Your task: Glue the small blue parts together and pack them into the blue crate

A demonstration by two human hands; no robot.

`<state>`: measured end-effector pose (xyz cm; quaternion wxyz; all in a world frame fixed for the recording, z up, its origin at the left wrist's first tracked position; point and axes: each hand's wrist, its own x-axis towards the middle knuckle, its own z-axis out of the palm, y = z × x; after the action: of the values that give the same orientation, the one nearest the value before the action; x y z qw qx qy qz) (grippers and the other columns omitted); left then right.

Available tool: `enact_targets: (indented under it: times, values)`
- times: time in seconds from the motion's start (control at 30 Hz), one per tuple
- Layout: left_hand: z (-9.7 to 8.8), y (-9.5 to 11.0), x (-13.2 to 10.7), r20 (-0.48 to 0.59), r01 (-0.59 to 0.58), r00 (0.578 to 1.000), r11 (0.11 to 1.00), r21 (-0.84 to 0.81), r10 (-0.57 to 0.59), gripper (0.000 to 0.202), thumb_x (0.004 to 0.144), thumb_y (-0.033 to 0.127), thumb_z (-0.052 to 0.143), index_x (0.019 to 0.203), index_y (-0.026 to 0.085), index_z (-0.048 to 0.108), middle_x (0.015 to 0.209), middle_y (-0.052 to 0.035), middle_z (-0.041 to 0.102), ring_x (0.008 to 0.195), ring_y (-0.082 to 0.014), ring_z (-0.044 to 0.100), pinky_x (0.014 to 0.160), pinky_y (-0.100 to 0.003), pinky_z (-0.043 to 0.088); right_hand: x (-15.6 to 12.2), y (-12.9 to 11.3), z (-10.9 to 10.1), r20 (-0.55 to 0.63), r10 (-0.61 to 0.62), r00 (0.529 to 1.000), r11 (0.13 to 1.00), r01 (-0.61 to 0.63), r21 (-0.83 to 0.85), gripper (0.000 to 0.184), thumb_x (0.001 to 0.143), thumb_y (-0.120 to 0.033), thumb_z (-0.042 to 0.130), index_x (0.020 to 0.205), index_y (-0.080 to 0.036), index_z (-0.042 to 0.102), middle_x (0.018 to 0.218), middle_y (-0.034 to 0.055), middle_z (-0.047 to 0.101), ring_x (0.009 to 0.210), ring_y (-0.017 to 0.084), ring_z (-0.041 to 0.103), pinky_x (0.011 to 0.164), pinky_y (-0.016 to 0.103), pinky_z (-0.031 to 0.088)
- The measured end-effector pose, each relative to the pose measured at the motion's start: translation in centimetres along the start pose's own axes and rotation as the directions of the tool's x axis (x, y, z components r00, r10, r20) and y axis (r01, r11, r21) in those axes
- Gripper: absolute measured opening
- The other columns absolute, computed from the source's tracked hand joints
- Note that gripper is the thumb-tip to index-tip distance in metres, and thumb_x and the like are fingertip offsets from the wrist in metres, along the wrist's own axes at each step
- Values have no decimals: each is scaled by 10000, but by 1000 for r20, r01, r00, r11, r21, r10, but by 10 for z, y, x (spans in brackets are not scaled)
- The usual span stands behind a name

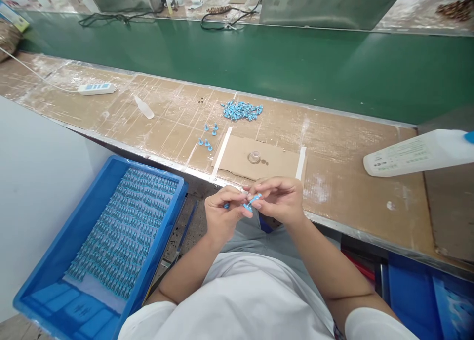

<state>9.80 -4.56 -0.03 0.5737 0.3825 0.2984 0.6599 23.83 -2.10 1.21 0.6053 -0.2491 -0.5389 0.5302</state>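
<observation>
My left hand (pixel 224 214) pinches a small blue part with a round base (pixel 248 207) between thumb and finger, in front of the bench edge. Another bit of blue (pixel 226 205) shows between its fingers. Thumb and fingers of my right hand (pixel 283 199) close on a small blue stem-like piece (pixel 255 198) that meets the first part; whether the two are joined I cannot tell. Beyond my hands, a cardboard sheet (pixel 237 154) is taped to the bench, with a small round clear cup (pixel 254 156) on it. Several blue parts (pixel 206 143) stand upright to its left.
A pile of blue pieces (pixel 242 110) lies behind the cardboard. A squeeze bottle (pixel 143 107) and a power strip (pixel 97 88) lie further left. At the right lies a large white bottle (pixel 414 153). A blue crate (pixel 181 186) at lower left holds rows of blue parts. A green belt (pixel 296 68) runs behind.
</observation>
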Motion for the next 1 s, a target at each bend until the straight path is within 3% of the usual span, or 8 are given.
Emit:
enact_targets:
  times: [0.17,0.37,0.5,0.7,0.83,1.0]
  values:
    - [-1,6,-3,70,17,998,993,-118,-9,220,534,232,904,683,267,747,658,31,590,632,-85,561,633,-241,476,6,-2,13,68,-25,997,989,15,145,337,677,-141,815,998,-219,746,614,-3,699,637,154,690,868,407,592]
    - [1,13,-3,123,-44,990,987,-152,63,215,555,201,893,697,272,748,670,29,585,648,-85,577,672,-250,505,5,-3,25,109,-24,994,978,1,207,351,665,-188,829,1002,-238,749,642,9,695,619,148,671,896,415,570]
    - [3,17,-2,123,-81,987,985,-154,101,199,559,234,892,688,272,745,664,26,574,646,-88,577,650,-247,514,5,-3,31,107,-61,992,980,39,196,329,678,-209,819,997,-246,750,624,4,685,598,144,660,875,408,575]
    - [7,19,-3,23,-91,995,989,-119,94,196,581,274,880,723,276,745,707,27,593,667,-87,579,672,-260,522,8,-4,35,15,-35,999,984,32,175,429,687,-210,818,1100,-265,716,584,-34,652,623,146,661,887,410,579]
    - [5,15,-3,-7,-121,993,991,-58,121,208,597,250,874,761,277,750,704,25,634,643,-85,595,609,-228,493,12,-10,32,-10,7,1000,993,-6,114,476,663,-164,822,1113,-262,700,584,-56,641,651,147,673,973,462,537]
    - [-3,9,-4,19,-118,993,993,-22,118,217,616,199,864,794,272,763,727,8,672,645,-96,619,586,-220,487,16,-18,24,24,83,996,996,-84,27,542,645,-155,832,1155,-246,670,590,-50,651,722,176,699,945,445,546]
